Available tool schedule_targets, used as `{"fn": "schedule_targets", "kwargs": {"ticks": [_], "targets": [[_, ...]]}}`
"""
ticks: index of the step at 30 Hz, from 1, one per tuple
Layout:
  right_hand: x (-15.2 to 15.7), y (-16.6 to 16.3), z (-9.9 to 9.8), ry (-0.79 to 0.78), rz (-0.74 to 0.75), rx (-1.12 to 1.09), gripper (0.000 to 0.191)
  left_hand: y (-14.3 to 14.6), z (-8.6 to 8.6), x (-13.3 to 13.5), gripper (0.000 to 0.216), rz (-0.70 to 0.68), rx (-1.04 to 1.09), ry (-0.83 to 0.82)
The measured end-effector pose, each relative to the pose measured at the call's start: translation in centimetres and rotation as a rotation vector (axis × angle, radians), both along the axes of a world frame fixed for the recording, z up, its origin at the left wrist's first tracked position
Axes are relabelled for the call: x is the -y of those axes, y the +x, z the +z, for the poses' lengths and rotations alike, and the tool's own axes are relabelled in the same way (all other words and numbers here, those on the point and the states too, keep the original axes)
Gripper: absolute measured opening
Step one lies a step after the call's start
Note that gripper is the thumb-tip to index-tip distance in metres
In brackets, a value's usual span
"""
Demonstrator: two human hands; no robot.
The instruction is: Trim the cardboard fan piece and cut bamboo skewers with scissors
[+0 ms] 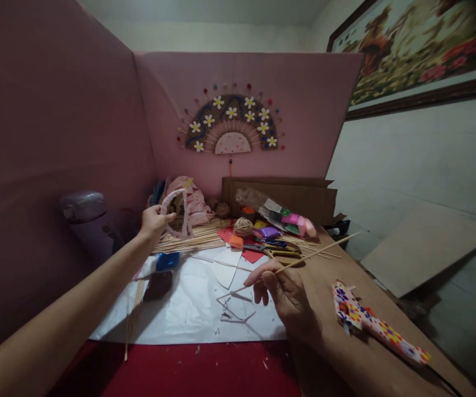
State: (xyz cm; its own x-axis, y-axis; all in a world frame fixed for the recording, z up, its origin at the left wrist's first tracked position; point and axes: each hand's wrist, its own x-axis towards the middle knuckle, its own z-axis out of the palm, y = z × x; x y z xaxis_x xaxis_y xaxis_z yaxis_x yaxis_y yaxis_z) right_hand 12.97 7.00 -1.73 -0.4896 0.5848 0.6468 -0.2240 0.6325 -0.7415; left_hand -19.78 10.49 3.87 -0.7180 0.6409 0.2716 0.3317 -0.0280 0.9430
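Frame (187, 218) of pale wrapping, roughly D-shaped, stands up in the person's left hand (154, 221), its rounded side pinched between thumb and bent fingers. From where I stand, it is raised above the far left of the tabletop (326, 270), in front of a bundle of thin rods (198, 237) and well apart from the right hand (285, 292). That right hand is nearer the body, its thumb and forefinger closed on a slender wooden stick (316, 253) while the other fingers curl loosely. The stick slants across the grip, one end up to the right, the other down to the left; near that lower end, bent strips (238, 318) lie on a white sheet (196, 322). I cannot tell whether they touch. Beyond the right hand sit scissors (285, 256) and a ball of twine (243, 226); a flower-patterned tool (386, 331) rests to its right.
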Motion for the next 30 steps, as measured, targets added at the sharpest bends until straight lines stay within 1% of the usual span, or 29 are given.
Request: {"fn": "schedule_targets", "kwargs": {"ticks": [3, 5, 7, 8, 10, 12, 14, 16, 18, 22, 25, 28, 30], "targets": [[0.1, 0.0, -0.2, 0.025, -0.010, 0.012, 0.030, 0.3, 1.3, 0.0, 0.024, -0.019, -0.125, 0.212], [0.1, 0.0, -0.4, 0.026, -0.002, 0.015, 0.031, 1.3, 2.1, -0.4, 0.025, -0.099, -0.197, 0.355], [0.1, 0.0, -0.6, 0.033, 0.015, 0.019, 0.031, 3.3, 2.8, -1.2, 0.026, -0.204, -0.206, 0.387], [0.1, 0.0, -0.7, 0.044, 0.022, 0.019, 0.031, 4.5, 3.0, -1.7, 0.026, -0.254, -0.237, 0.346], [0.0, 0.0, -1.0, 0.078, 0.023, 0.016, 0.030, 7.5, 3.1, -3.0, 0.026, -0.299, -0.343, 0.256], [0.0, 0.1, -1.1, 0.101, 0.015, 0.022, 0.029, 10.5, 2.9, -4.7, 0.030, -0.390, -0.422, 0.159], [0.1, 0.1, -1.1, 0.119, 0.006, 0.034, 0.028, 13.1, 2.3, -6.6, 0.031, -0.490, -0.505, 0.049], [0.2, 0.2, -0.9, 0.133, -0.007, 0.051, 0.027, 15.1, 1.6, -8.6, 0.031, -0.540, -0.526, 0.013], [0.2, 0.2, -0.7, 0.157, -0.023, 0.068, 0.027, 16.5, 0.8, -10.4, 0.030, -0.590, -0.542, -0.033], [0.2, 0.2, -0.6, 0.200, -0.050, 0.072, 0.026, 18.0, -0.9, -13.3, 0.029, -0.647, -0.562, -0.133], [0.1, 0.1, -0.8, 0.189, -0.062, 0.077, 0.027, 18.6, -1.8, -14.1, 0.023, -0.666, -0.591, -0.167], [0.1, 0.1, -0.9, 0.188, -0.057, 0.071, 0.026, 17.8, -1.6, -13.9, 0.021, -0.664, -0.632, -0.151], [0.2, 0.1, -0.8, 0.187, -0.054, 0.061, 0.026, 15.8, -1.0, -13.3, 0.024, -0.641, -0.649, -0.141]]}}
